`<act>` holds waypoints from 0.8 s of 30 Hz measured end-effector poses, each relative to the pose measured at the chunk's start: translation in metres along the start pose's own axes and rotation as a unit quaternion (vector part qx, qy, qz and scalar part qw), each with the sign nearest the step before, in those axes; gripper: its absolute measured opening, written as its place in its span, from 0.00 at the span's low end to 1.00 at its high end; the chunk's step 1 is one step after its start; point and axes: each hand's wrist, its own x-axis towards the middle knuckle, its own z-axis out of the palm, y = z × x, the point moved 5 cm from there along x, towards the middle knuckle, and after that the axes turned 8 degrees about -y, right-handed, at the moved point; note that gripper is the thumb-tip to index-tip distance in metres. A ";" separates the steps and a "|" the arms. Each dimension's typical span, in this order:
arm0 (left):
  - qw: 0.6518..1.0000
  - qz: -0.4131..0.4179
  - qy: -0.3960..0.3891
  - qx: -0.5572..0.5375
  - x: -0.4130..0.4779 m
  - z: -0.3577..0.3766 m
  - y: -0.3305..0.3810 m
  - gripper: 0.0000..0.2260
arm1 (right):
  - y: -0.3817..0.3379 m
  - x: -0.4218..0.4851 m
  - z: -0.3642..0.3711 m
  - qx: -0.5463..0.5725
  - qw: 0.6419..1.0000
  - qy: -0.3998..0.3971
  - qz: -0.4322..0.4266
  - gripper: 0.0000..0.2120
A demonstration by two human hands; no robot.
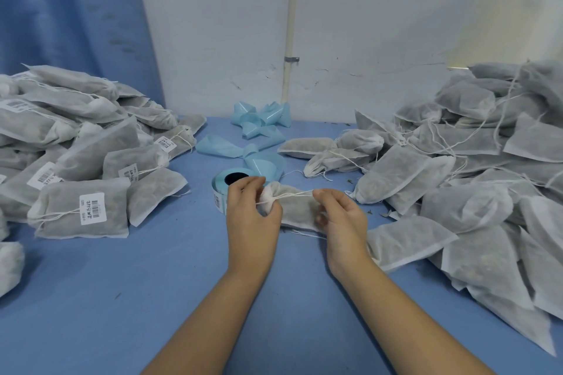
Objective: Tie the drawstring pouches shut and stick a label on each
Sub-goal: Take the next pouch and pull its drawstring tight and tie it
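A grey-white drawstring pouch [297, 210] lies across the middle of the blue table between my hands, its gathered neck pointing left. My left hand [251, 216] pinches the bunched neck and the white drawstring there. My right hand [342, 216] pinches the other end of the string [297, 194], which runs taut over the pouch, while its lower fingers curl against the pouch body. Just behind my left hand stands a roll of barcode labels [224, 184] on light blue backing.
A heap of labelled, tied pouches [76, 146] fills the left side. A larger heap of unlabelled pouches [472, 167] covers the right. Curls of spent blue backing strip [262, 119] lie at the back by the wall. Bare blue tabletop [137, 298] shows in front.
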 end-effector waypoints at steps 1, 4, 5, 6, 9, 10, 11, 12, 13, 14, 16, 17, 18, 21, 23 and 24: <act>1.000 0.000 -0.002 0.008 0.000 0.001 -0.001 0.17 | -0.001 0.000 -0.003 -0.028 0.999 0.021 -0.015 0.06; 1.000 -0.026 -0.013 -0.012 -0.001 0.002 -0.004 0.10 | 0.000 0.000 -0.006 -0.068 0.996 0.050 -0.036 0.04; 0.999 -0.033 -0.016 -0.019 -0.003 0.003 -0.005 0.07 | 0.000 0.000 -0.005 -0.084 0.995 0.049 -0.033 0.04; 0.999 -0.037 -0.020 -0.022 -0.004 0.004 -0.005 0.06 | 0.000 -0.001 -0.004 -0.104 0.993 0.043 -0.029 0.04; 0.997 -0.039 -0.034 -0.051 -0.004 0.005 -0.005 0.07 | 0.001 -0.002 0.000 -0.112 0.993 0.023 -0.016 0.07; 0.996 -0.038 -0.035 -0.071 -0.004 0.005 -0.004 0.08 | 0.002 -0.003 0.002 -0.096 0.995 0.013 -0.009 0.07; 0.994 -0.042 -0.033 -0.097 -0.003 0.004 -0.004 0.09 | 0.004 -0.003 0.004 -0.076 0.997 0.002 0.001 0.05; 0.990 -0.050 -0.027 -0.127 -0.003 0.003 -0.004 0.11 | 0.005 -0.004 0.007 -0.054 0.998 -0.009 0.012 0.03; 0.985 -0.060 -0.019 -0.162 -0.002 0.001 -0.004 0.13 | 0.006 -0.005 0.009 -0.036 0.999 -0.020 0.021 0.02; 0.978 -0.071 -0.008 -0.198 -0.001 0.000 -0.004 0.15 | 0.007 -0.007 0.012 -0.024 0.999 -0.031 0.027 0.01; 0.961 -0.090 0.010 -0.261 0.001 0.000 -0.004 0.16 | 0.008 -0.009 0.016 -0.018 0.998 -0.046 0.031 0.01; 0.955 -0.097 0.014 -0.281 0.002 0.000 -0.004 0.16 | 0.008 -0.011 0.018 -0.017 0.998 -0.049 0.034 0.01; 0.952 -0.101 0.013 -0.289 0.002 0.001 -0.004 0.16 | 0.009 -0.012 0.020 -0.014 0.998 -0.051 0.037 0.01; 0.953 -0.098 -0.005 -0.286 0.000 0.006 -0.003 0.18 | 0.011 -0.013 0.022 -0.009 0.998 -0.051 0.043 0.04; 0.955 -0.093 -0.017 -0.282 -0.002 0.009 -0.003 0.19 | 0.011 -0.013 0.021 -0.007 0.998 -0.046 0.042 0.06; 0.957 -0.089 -0.020 -0.276 -0.003 0.010 -0.002 0.19 | 0.011 -0.013 0.021 -0.009 0.998 -0.042 0.042 0.07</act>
